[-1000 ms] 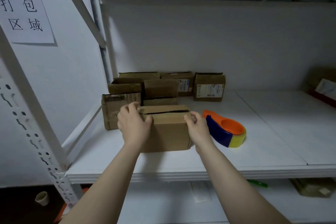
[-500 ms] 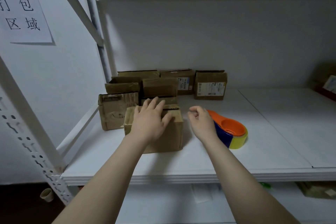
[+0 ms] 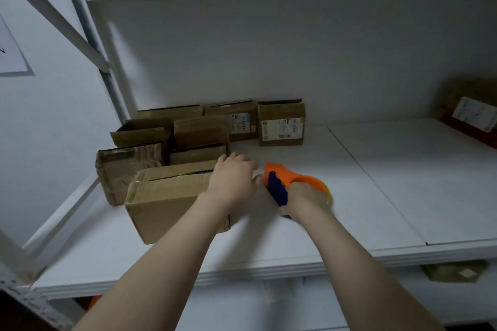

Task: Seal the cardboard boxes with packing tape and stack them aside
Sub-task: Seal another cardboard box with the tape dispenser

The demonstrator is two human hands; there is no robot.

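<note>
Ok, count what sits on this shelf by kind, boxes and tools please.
Cardboard boxes in the left group: 8, though overlaps make this approximate.
Tape dispenser: 1, gripped by the right hand.
Labelled parcel, far right: 1.
Total: 10.

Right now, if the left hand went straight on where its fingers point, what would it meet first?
Probably the tape dispenser: the left hand points at its orange front end, close by. Depth is unclear.

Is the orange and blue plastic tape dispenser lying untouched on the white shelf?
No, the right hand grips the orange and blue plastic tape dispenser just above the white shelf.
</note>
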